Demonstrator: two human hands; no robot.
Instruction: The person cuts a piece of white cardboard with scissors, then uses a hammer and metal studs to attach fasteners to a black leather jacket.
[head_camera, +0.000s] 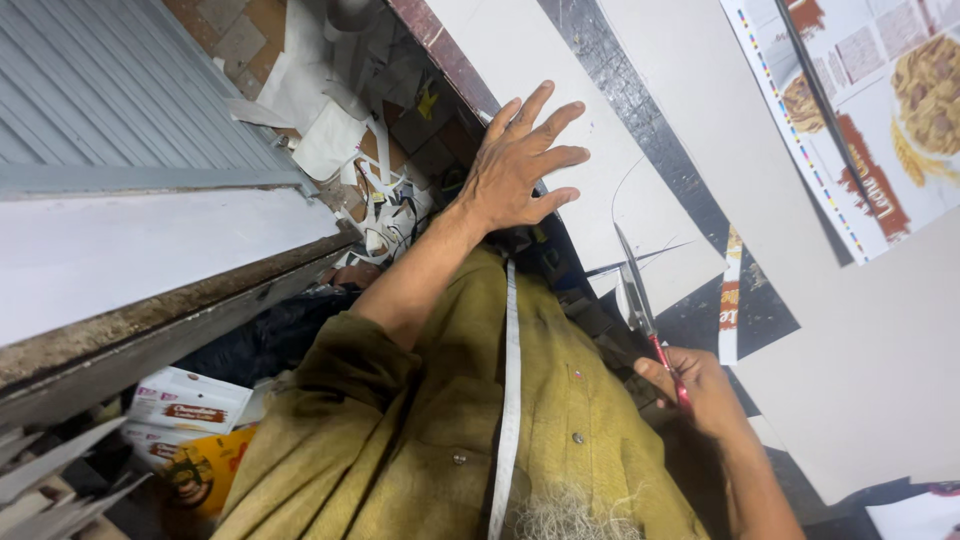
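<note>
- A broad white card sheet (600, 190) lay across the dark worktop (650, 110), a thin curved line drawn on it, as a person in an olive shirt bent over it.
- A large printed sheet (880, 100) with pictures of noodle-like food and brown-red lettering lay at the upper right, a colour strip along its edge.
- The left hand (515, 165) pressed flat on the card, fingers spread and gripping nothing.
- White and yellow printed cartons (185, 420) sat low at the left, beneath a grey ledge.
- The right hand (700, 390) was closed round the red handles of the scissors (640, 300), blades pointing at the card's edge; cutting seemed in hand, though whether the blades had bitten was unclear.
- The next move would call for steady pressure and a cut following the curve.
</note>
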